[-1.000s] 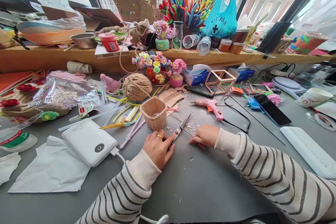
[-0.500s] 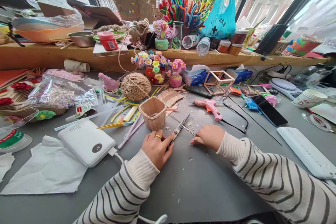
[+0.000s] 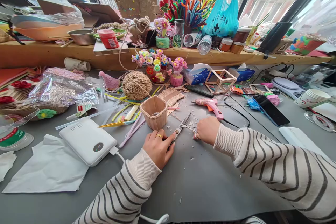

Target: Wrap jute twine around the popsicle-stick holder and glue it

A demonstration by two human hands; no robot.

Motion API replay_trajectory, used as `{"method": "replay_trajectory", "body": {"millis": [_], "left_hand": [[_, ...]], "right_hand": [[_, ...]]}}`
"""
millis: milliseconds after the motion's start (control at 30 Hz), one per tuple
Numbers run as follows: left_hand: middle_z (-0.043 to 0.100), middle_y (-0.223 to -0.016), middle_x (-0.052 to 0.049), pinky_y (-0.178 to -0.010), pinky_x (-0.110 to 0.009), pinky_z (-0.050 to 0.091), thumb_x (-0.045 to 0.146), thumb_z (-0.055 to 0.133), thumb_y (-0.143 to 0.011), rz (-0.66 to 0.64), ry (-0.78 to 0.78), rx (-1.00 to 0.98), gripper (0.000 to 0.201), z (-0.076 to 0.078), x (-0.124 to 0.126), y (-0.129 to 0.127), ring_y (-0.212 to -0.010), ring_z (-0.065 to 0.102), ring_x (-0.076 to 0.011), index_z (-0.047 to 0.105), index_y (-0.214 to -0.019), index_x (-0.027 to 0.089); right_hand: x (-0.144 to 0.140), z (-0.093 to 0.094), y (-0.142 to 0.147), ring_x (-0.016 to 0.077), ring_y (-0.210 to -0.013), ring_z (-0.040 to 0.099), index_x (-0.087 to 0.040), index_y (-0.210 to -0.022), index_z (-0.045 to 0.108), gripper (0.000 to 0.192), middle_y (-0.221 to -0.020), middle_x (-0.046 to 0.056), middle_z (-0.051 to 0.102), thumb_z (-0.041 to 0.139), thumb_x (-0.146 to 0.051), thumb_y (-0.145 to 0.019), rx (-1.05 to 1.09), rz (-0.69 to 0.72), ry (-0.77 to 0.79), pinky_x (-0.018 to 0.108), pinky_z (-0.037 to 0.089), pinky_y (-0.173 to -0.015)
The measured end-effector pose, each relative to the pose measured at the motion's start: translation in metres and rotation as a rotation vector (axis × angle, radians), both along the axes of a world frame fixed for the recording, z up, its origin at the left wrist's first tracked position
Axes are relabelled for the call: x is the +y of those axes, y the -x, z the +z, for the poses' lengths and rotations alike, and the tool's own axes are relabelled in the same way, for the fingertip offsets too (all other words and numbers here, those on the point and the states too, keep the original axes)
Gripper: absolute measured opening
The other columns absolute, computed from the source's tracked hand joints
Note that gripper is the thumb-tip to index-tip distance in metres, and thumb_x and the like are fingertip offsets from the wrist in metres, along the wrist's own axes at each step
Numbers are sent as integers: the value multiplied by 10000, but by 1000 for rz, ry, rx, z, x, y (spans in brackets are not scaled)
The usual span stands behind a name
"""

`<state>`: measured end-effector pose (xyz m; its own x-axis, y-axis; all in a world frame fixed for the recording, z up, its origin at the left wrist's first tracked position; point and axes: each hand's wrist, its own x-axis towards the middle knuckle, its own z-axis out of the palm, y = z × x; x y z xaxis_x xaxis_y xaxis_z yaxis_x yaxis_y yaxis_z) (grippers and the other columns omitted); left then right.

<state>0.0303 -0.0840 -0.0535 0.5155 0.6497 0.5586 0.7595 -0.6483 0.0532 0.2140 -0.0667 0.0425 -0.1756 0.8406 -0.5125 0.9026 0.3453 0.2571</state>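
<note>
My left hand (image 3: 157,147) grips the scissors (image 3: 181,128), blades open pointing up-right toward the thin stick (image 3: 189,126) pinched in my right hand (image 3: 207,129).

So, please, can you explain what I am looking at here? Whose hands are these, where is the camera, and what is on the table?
The camera sits on a person's head and looks down at that person's own two hands in striped sleeves. No machine is here. The left hand, with a gold ring, holds small metal scissors with open blades. The right hand pinches a thin stick between those blades. On the grey table lie a small cup of wooden sticks, a ball of brown twine, a pink glue gun, a white power bank, a black phone and white paper.
</note>
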Motion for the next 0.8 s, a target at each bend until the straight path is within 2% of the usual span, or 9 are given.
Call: {"method": "replay_trajectory", "body": {"millis": [300, 567, 800], "left_hand": [[529, -672, -51, -582, -306, 347, 273, 507, -770, 2, 13, 5, 256, -2, 1, -1, -622, 444, -189, 664, -967, 228], [518, -662, -49, -576, -300, 330, 257, 523, -749, 2, -9, -12, 255, -3, 1, -2, -628, 432, -191, 657, -964, 222], [520, -667, -50, -581, -306, 340, 257, 516, -748, 16, -13, -19, 257, -3, 0, -2, -635, 436, -194, 659, -959, 228]], "right_hand": [[4, 5, 5, 283, -904, 632, -86, -902, 689, 251, -921, 205, 679, 454, -108, -815, -54, 31, 32, 352, 461, -641], [3, 2, -5, 280, -883, 641, -94, -890, 694, 274, -933, 208, 674, 428, -113, -825, -42, 67, -30, 313, 447, -608], [3, -8, -8, 276, -790, 657, -80, -808, 698, 266, -813, 213, 681, 435, -121, -819, 8, 137, -97, 315, 451, -564]]}}
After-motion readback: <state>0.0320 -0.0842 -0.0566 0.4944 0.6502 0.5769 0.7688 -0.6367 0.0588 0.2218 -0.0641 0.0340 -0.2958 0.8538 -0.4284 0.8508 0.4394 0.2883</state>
